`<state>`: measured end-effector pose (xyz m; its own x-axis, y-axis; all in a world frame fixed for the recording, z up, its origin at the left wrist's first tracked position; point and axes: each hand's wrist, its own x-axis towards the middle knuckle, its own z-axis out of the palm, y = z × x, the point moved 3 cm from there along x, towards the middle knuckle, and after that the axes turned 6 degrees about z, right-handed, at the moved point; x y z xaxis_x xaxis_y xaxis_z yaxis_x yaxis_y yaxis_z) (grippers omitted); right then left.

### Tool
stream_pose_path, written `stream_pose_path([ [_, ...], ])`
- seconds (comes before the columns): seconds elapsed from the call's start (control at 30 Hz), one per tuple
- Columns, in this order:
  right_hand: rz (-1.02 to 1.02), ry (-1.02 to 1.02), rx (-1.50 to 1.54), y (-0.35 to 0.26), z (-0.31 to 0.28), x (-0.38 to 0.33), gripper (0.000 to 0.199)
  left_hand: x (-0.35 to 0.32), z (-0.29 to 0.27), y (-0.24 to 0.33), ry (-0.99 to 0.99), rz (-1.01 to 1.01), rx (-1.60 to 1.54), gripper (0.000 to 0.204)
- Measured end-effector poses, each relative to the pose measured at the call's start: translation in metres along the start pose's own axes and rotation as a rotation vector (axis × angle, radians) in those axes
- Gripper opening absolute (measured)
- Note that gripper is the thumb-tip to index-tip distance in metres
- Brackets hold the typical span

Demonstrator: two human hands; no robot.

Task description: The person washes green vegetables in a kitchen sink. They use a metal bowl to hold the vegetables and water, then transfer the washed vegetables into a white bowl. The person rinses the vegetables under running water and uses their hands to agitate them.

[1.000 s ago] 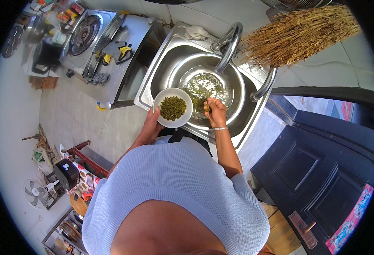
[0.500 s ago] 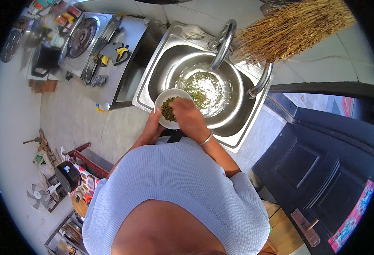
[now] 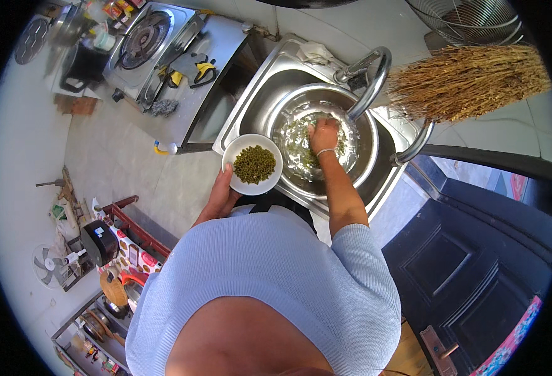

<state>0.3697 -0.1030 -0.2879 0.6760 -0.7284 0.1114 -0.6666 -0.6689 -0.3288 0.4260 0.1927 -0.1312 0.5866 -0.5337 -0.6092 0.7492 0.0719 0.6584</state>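
Observation:
My left hand (image 3: 224,193) grips the rim of a white bowl (image 3: 230,148) from its near left side, thumb over the edge. Small round dark-green pieces, like peppercorns or beans (image 3: 254,165), heap in the bowl; I cannot tell their exact kind. The bowl is held level beside the sink. My right hand (image 3: 324,135) reaches down into a round metal basin (image 3: 372,144), its fingers curled at the water. Whatever they hold is hidden. Green bits (image 3: 299,150) float in the basin's water around that hand.
The basin stands in a steel sink (image 3: 231,128) under a curved faucet (image 3: 379,78). A straw broom head (image 3: 470,81) hangs at the right, near a wire basket (image 3: 467,22). At left are a gas stove (image 3: 147,37) and scissors (image 3: 204,72); a dark door (image 3: 439,257) stands right.
My right hand has moved from the white bowl into the basin's water. The bowl, still in my left hand, now shows its green contents fully. The view has shifted slightly.

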Motion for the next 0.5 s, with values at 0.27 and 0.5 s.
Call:
stream_pose_path([
  [0.27, -0.297, -0.473, -0.060, -0.044, -0.001, -0.069, 0.015, 0.003, -0.007, 0.004, -0.024, 0.029, -0.035, 0.048],
  [0.5, -0.146, -0.675, 0.339, -0.010, 0.013, -0.093, 0.022, 0.012, -0.002, 0.001, -0.032, 0.025, -0.017, 0.048],
])
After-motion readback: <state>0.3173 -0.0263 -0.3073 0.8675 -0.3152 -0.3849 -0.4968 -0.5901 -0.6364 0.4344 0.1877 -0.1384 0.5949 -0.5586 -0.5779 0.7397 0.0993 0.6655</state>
